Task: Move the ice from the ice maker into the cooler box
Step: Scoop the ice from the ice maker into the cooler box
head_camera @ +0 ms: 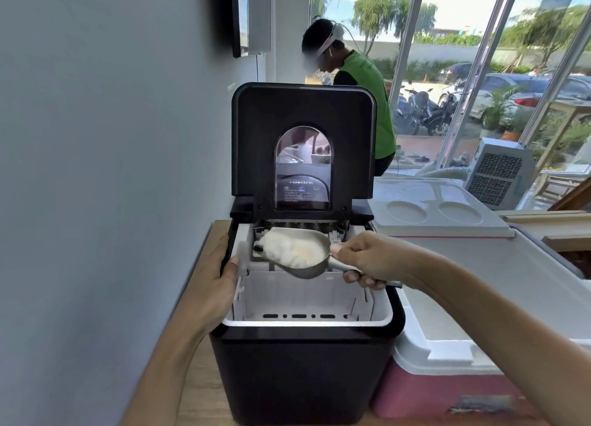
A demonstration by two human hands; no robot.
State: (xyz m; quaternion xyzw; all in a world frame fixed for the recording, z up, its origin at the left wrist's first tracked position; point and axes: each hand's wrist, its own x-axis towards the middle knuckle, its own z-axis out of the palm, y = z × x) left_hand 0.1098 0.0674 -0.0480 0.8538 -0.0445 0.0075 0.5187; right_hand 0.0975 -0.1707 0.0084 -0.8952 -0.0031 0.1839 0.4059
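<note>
The right hand [367, 260] grips the handle of a metal scoop [307, 259], fingers curled shut around it. The scoop is heaped with ice [292, 248] and sits level above the open ice maker [303, 355], whose lid [303, 144] stands upright. The left hand [220, 278] lies flat and open against the maker's left side. The cooler [447, 361], pink with a white lid, stands just right of it on the desk [198, 387].

raised lid [303, 112] behind, wall [96, 169] left
</note>
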